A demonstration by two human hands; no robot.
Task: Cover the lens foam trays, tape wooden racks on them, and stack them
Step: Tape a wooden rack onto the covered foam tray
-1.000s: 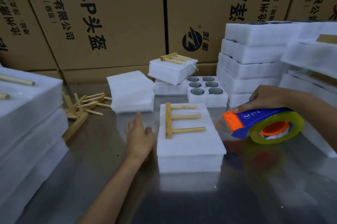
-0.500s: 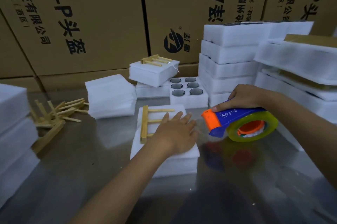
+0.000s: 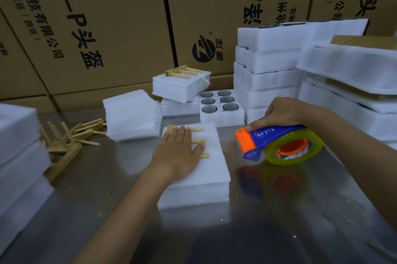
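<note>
A covered white foam tray [image 3: 206, 180] lies on the steel table in front of me. A wooden rack [image 3: 198, 141] rests on its far half, mostly hidden under my left hand [image 3: 179, 152], which presses flat on it with straight fingers. To the right, my right hand [image 3: 285, 113] grips a blue and orange tape dispenser [image 3: 279, 143] with a clear tape roll, just above the table and apart from the tray. An uncovered foam tray with lenses [image 3: 221, 106] sits behind.
A pile of foam cover sheets [image 3: 133, 115] and loose wooden racks [image 3: 73, 137] lie at left. A finished tray with a taped rack [image 3: 180, 85] sits at the back. Foam tray stacks [image 3: 266, 70] stand right and at far left [image 3: 19, 156]. Cardboard boxes [image 3: 107, 27] wall the rear.
My left hand slid from the table beside the tray onto the wooden rack and now presses it. The tape dispenser stayed to the right of the tray.
</note>
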